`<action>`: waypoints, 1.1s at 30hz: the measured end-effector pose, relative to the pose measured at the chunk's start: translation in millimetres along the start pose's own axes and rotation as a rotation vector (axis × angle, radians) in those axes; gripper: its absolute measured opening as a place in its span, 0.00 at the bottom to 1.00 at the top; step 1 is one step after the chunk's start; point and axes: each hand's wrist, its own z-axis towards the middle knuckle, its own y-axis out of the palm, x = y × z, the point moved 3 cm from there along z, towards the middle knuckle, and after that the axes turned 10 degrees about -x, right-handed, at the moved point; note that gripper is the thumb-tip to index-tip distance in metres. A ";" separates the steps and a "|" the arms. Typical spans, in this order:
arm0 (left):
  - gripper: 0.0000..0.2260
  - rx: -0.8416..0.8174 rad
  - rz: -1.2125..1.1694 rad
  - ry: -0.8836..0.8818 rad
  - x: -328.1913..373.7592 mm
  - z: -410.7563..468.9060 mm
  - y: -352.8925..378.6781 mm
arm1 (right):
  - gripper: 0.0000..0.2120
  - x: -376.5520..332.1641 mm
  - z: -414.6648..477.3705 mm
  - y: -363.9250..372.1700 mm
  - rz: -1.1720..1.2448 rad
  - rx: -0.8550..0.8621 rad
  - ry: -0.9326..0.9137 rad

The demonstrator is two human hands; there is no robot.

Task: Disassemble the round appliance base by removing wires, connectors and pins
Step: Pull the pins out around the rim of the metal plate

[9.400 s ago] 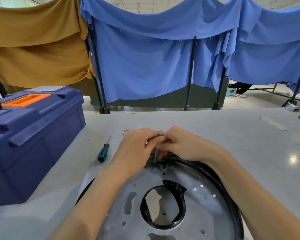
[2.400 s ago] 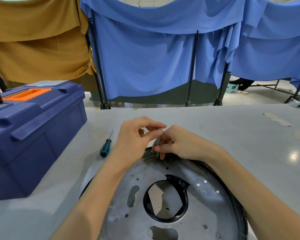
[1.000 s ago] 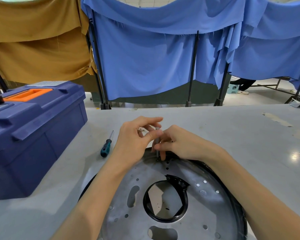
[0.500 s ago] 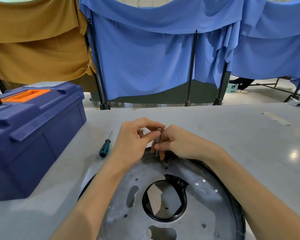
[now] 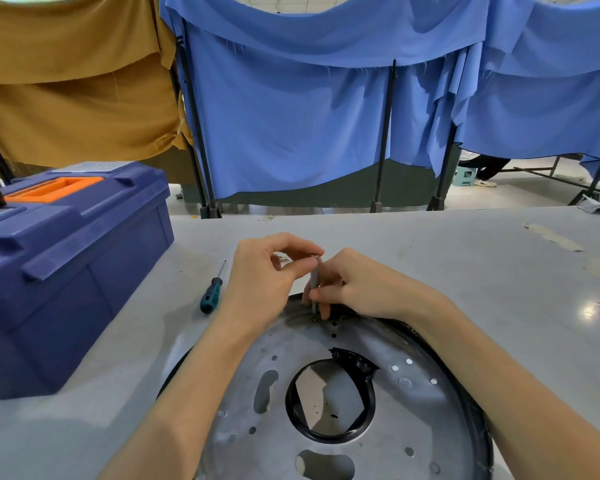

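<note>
Both hands are closed on one slim grey tool that stands upright between them. The left hand pinches its top end between thumb and forefinger. The right hand pinches the shaft low down, with its fingertips almost at the tip. That tip rests on the far edge of the round appliance base, a perforated metal plate with a black rim. The base lies flat on the grey table directly in front of the person, partly under both forearms.

The likeliest trouble, I judge, is the tip slipping off whatever it is seated in. It could then skate across the plate or jab the right fingertips beside it. A tilted shaft, or a hard push against so light a two-finger hold at the top, would cause that. A freed pin or screw (tiny, going by the holes) could also roll off or drop through the opening inside the central black ring.

The right fingers cover the spot under the tip, so the fastener cannot be made out. Nor can I tell whether the tool is a driver or a punch. No wires or connectors show on this face, and the frame cuts off the base's near edge. A teal-handled screwdriver lies on the table between the left hand and the blue toolbox.
</note>
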 end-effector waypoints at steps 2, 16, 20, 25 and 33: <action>0.08 0.042 -0.019 -0.028 -3.2 0.1 -0.5 | 0.08 -0.7 -0.3 1.2 -0.011 0.006 -0.006; 0.09 0.025 -0.040 -0.035 -1.9 0.9 -1.1 | 0.10 -1.2 0.3 1.9 -0.028 0.016 -0.017; 0.12 -0.087 -0.063 0.033 2.1 -0.3 2.1 | 0.11 -1.1 -0.2 0.6 -0.003 0.010 0.002; 0.14 -0.019 -0.036 0.016 -0.7 -0.1 0.0 | 0.08 -1.3 -0.5 0.1 0.008 -0.015 0.013; 0.12 -0.089 -0.094 0.041 2.2 -0.8 2.5 | 0.09 -1.5 -0.9 0.5 0.004 0.009 0.009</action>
